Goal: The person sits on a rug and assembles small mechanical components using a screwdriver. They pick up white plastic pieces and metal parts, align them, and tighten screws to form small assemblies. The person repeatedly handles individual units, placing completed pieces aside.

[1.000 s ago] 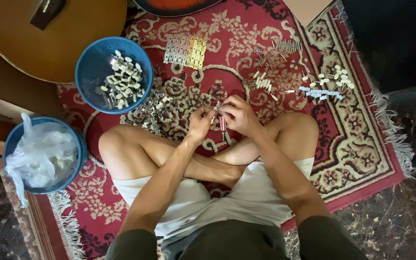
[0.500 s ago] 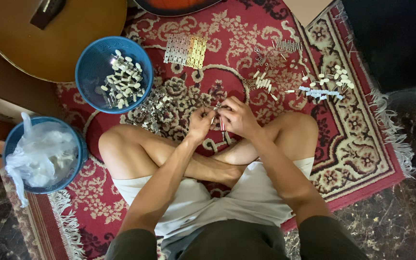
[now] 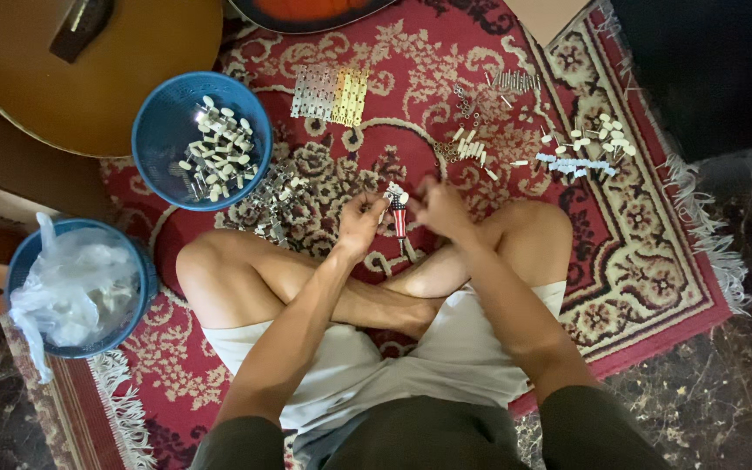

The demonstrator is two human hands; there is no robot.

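Note:
I sit cross-legged on a red patterned rug [image 3: 654, 261]. My left hand [image 3: 360, 222] and my right hand [image 3: 437, 207] meet just above my knees. Between them stands a small screwdriver [image 3: 399, 222] with a red, white and blue striped handle; my right hand grips its top. My left hand pinches a small metal part against the tool's upper end; the part itself is mostly hidden by my fingers. A loose heap of small metal parts with cream knobs [image 3: 278, 202] lies on the rug just left of my left hand.
A blue basket [image 3: 163, 122] holding cream-knobbed metal parts stands at the upper left. A second blue basket [image 3: 137, 287] with a clear plastic bag sits far left. Metal plates [image 3: 331, 94], screws [image 3: 515, 83] and white pegs [image 3: 598, 139] lie further out. A guitar body [image 3: 71, 70] lies at top left.
Both hands stay together over the screwdriver with only slight finger shifts. Nothing else on the rug has moved.

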